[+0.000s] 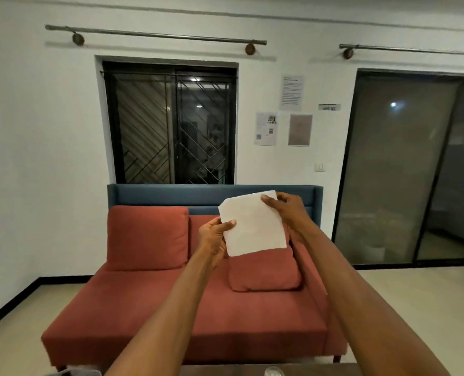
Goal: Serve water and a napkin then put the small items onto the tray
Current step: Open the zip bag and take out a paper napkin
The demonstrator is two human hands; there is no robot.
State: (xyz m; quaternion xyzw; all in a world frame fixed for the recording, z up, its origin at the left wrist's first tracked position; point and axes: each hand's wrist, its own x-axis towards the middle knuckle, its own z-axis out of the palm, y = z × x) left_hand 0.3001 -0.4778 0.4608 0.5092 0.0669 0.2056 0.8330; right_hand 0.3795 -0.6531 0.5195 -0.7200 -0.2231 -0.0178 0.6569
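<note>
A white folded napkin (253, 223) is held up in the air in front of me, flat and facing me. My left hand (211, 237) pinches its lower left edge with the thumb on top. My right hand (287, 210) grips its upper right corner. Both arms stretch forward over the sofa. At the very bottom edge a clear glass rim (274, 371) peeks into view on a dark wooden table (225, 370). No tray or small items are in view.
A red sofa (149, 308) with a blue backrest and two red cushions stands straight ahead against a white wall. A barred dark window is above it, a glass sliding door (404, 169) at the right. A grey object (76, 372) shows at the bottom left.
</note>
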